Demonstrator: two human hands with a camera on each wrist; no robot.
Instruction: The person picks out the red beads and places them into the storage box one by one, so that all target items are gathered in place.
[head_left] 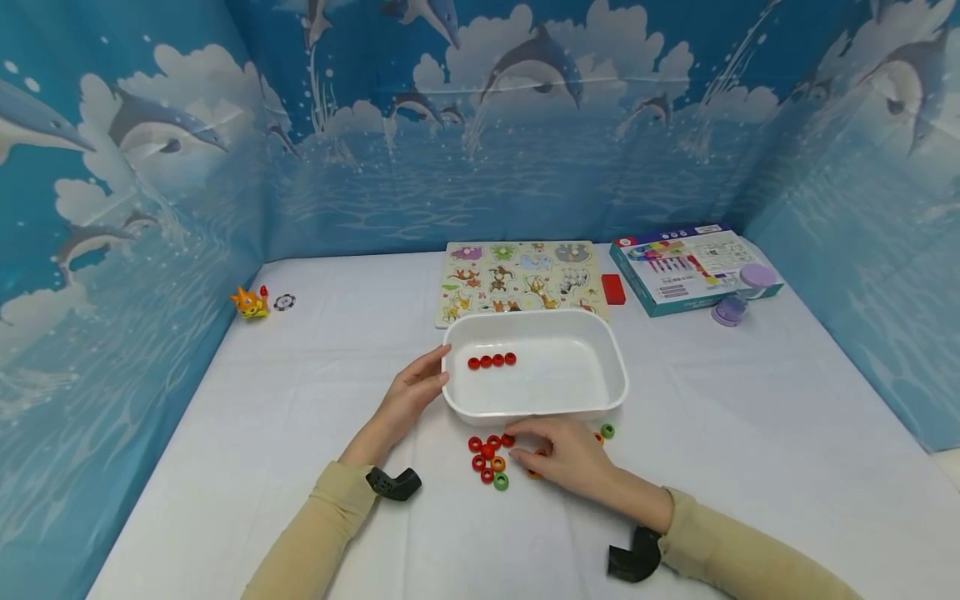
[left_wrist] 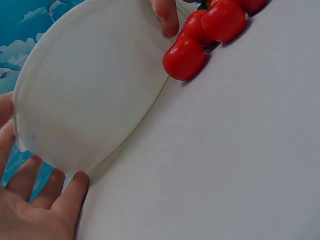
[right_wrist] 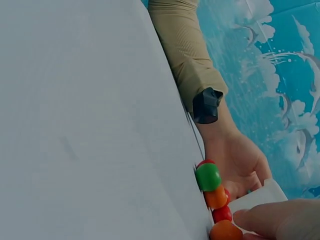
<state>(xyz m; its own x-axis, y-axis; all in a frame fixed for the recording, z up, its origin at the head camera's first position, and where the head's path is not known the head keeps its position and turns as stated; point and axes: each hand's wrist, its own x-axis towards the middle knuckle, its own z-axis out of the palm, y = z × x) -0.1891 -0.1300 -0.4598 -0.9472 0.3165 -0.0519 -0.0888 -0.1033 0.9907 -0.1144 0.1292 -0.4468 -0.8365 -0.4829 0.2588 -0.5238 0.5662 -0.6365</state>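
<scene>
A white tray (head_left: 547, 408) stands at the middle of the table, with a short row of red beads (head_left: 498, 360) inside. My left hand (head_left: 408, 396) rests its spread, fairly straight fingers (left_wrist: 74, 197) against the tray's left end. Just in front of the tray, my right hand (head_left: 566, 454) has its thumb and index finger at a red bead (head_left: 507, 441), which they appear to pinch at the edge of a bead cluster. That cluster holds several red beads, an orange bead (head_left: 498, 464) and a green bead (head_left: 501, 482). My right hand partly hides other orange beads.
Behind the tray lies an animal puzzle board (head_left: 525, 279), beside a small red block (head_left: 612, 289). A teal box (head_left: 697, 271) and purple-lidded tubs (head_left: 729, 311) are at the back right. An orange toy (head_left: 250, 302) and a round chip (head_left: 285, 302) lie back left.
</scene>
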